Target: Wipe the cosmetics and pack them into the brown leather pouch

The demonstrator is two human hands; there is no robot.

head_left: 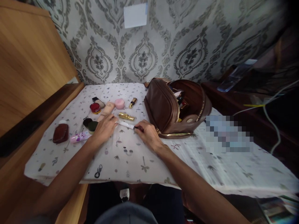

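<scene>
A slim white pen-like tube (126, 125) with a dark end lies level between my hands, just above or on the cloth. My left hand (105, 127) pinches its left end. The fingers of my right hand (148, 133) close on the dark right end. Just behind the tube lie gold lipstick tubes (126, 116). Near my left hand are a beige squeeze tube (107, 109), a dark green round container (92, 127) and a pink-purple tube (80, 137). To the right of my right hand stands a brown makeup bag (162, 104), unzipped, with cosmetics inside.
A pink round case (119, 104), a red-lidded jar (95, 108), a black-and-gold lipstick (133, 103) and a brown-red bottle (60, 133) sit on the patterned cloth (130, 161). A wooden panel (30, 43) borders the left; a patterned wall (140, 53) stands behind.
</scene>
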